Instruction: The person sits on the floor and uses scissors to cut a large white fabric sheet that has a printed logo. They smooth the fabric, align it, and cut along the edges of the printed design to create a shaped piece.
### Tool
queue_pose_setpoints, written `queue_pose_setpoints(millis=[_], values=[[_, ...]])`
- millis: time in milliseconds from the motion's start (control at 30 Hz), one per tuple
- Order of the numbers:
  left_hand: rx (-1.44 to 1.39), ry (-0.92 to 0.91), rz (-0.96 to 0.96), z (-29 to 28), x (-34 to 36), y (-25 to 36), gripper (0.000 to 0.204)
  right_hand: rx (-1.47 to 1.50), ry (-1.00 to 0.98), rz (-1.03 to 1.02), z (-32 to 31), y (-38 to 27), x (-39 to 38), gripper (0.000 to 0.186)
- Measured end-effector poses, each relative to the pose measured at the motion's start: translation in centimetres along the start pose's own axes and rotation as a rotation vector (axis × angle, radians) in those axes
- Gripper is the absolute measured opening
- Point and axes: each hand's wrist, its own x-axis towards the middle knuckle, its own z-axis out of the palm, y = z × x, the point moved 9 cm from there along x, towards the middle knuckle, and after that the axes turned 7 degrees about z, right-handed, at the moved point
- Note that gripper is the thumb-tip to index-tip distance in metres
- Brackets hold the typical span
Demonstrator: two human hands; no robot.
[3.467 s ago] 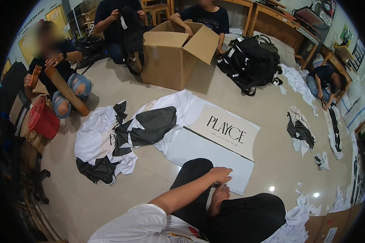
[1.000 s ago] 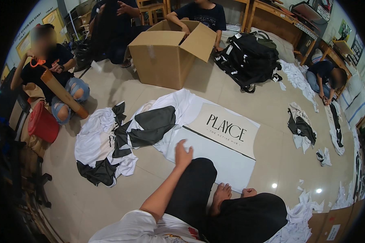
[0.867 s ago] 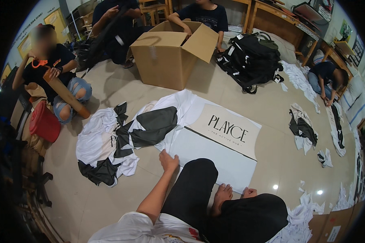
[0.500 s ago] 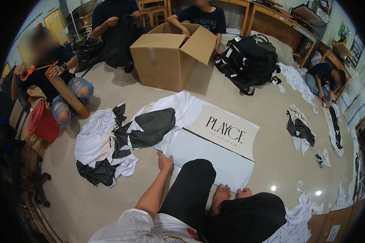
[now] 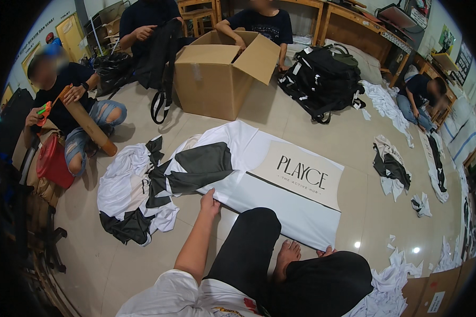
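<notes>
Over the floor before my knees lies a printed fabric panel (image 5: 296, 207), white with a dark stripe and a beige part bearing dark lettering. At its near left edge my left hand (image 5: 210, 203) is closed, pinching the cloth. My right hand (image 5: 327, 251), mostly hidden behind my right knee, has its fingers at the near right corner, closed on the edge. The panel's left end runs into bunched white and dark grey fabric (image 5: 202, 161). Farther left is a crumpled pile of white, beige and dark grey cloth (image 5: 122, 185).
An open cardboard box (image 5: 209, 87) stands ahead, a black bag heap (image 5: 322, 82) to its right. Several people sit around; one at left holds a brown tube (image 5: 90, 122) beside a red bin (image 5: 55, 161). Cloth scraps (image 5: 388, 288) lie at lower right. My bare foot (image 5: 289, 256) is near the panel.
Both hands and the panel have shifted right, the left hand also slightly away from me; the panel's near edge has lifted off the floor. A person behind has lowered a black strapped item beside the box.
</notes>
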Motion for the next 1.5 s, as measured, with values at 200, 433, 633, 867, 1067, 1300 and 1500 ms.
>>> queue_pose_setpoints(millis=[200, 433, 633, 867, 1067, 1300, 1500], values=[[0.02, -0.041, 0.034, 2.1, -0.9, 0.5, 0.034, -0.185, 0.115, -0.116, 1.3, -4.9, -2.6, 0.06], [0.061, 0.043, 0.229, -0.6, 0.3, 1.8, 0.021, -0.265, 0.257, -0.299, 1.7, -4.8, -1.8, 0.047], [0.306, 0.169, 0.356, -3.6, 2.0, 5.5, 0.015, -0.35, 0.157, -0.355, 0.9, -7.0, -4.0, 0.047], [0.043, 0.181, 0.088, -1.3, 3.9, 5.7, 0.006, -0.275, 0.089, -0.238, 0.1, -6.1, -3.3, 0.054], [-0.109, -0.17, 0.054, 7.8, 4.8, 11.6, 0.014, -0.395, 0.103, -0.371, 0.2, -7.1, -3.3, 0.054], [0.42, 0.04, 0.06, 7.2, 2.9, 11.9, 0.029, 0.376, 0.274, 0.074, -12.5, 3.1, 5.7, 0.042], [0.578, -0.249, 0.147, 12.5, -2.5, 13.2, 0.045, 1.449, 0.323, 0.23, -25.4, 12.7, 12.3, 0.032]])
